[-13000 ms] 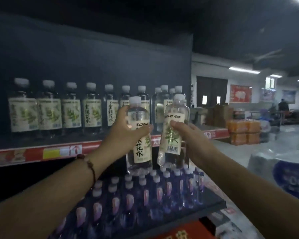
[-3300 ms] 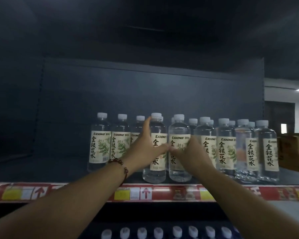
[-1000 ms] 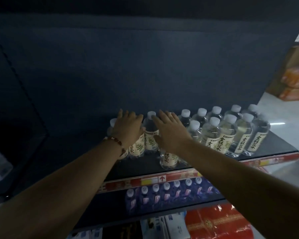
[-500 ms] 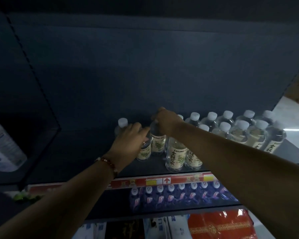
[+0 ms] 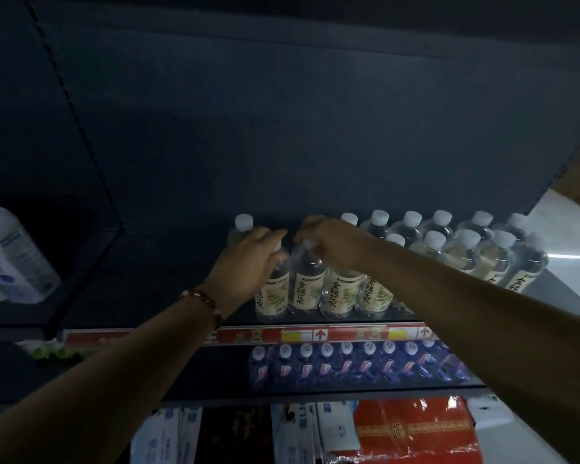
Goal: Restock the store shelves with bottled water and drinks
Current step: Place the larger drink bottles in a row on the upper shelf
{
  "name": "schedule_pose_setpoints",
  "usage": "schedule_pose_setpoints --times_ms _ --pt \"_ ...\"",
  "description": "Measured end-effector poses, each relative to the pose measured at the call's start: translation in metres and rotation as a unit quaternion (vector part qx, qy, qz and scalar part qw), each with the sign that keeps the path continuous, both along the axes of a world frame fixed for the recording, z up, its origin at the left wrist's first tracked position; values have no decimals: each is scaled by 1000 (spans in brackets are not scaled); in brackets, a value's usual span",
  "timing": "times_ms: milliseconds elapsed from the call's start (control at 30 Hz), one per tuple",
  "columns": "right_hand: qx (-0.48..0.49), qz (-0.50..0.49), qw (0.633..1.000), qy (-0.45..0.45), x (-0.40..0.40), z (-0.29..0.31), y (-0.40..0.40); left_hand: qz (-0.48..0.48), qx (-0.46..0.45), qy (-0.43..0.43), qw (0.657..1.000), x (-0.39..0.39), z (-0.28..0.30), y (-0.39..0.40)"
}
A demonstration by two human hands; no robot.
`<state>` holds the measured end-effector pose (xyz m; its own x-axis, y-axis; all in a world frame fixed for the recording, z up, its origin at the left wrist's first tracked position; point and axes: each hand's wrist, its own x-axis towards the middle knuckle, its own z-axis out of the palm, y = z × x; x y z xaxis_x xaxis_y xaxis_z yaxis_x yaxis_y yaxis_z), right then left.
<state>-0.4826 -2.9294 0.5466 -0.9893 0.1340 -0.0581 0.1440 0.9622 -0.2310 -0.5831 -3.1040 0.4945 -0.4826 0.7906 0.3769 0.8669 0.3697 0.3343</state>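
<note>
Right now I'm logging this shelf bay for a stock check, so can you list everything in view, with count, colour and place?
Clear bottles: more than a dozen, exact count hidden by the arms, white caps and cream labels with green leaves, in rows on the upper shelf.
Blue bottles: about ten visible, white caps, in a row on the shelf below.
Price strip: one, red with yellow and white tags, along the upper shelf's front edge.
Red packs: count unclear, bottom right.
White and blue packs: several, bottom centre.
White package: one, on the left-hand shelf.
Left hand: beaded bracelet at the wrist, fingers around a front bottle's top.
Right hand: fingers on the neighbouring bottle's cap.
</note>
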Motion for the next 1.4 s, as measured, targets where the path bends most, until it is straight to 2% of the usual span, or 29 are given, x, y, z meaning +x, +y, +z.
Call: schedule_pose_setpoints --times_ms 200,300,400,600,867,1000,1067,1167,1267,1400 --pt "-1 -23 1000 -5 6 -1 1 -24 22 -74 997 12 -16 -10" --pt "19 -35 999 6 9 -10 -3 -2 42 -66 997 16 -23 -9" --pt "-13 -30 999 34 10 -9 0 19 51 -58 997 18 -25 -6" --pt "-24 1 1000 16 10 -4 9 31 52 -57 997 24 -26 -4" --pt "-18 6 1000 1 9 -2 8 52 26 -15 998 25 -27 -6" --pt "44 7 998 41 9 -14 -5 48 3 56 997 19 -25 -13" --pt "91 20 993 71 8 -22 -16 56 19 78 995 16 -20 -19" --pt "92 27 991 93 3 -26 -32 88 37 35 995 -4 -6 -26" --pt "86 43 991 93 -6 -26 -44 131 -2 6 991 -38 11 -25" --pt "79 51 993 73 -21 -25 -51 101 -67 -62 991 -70 7 -20"
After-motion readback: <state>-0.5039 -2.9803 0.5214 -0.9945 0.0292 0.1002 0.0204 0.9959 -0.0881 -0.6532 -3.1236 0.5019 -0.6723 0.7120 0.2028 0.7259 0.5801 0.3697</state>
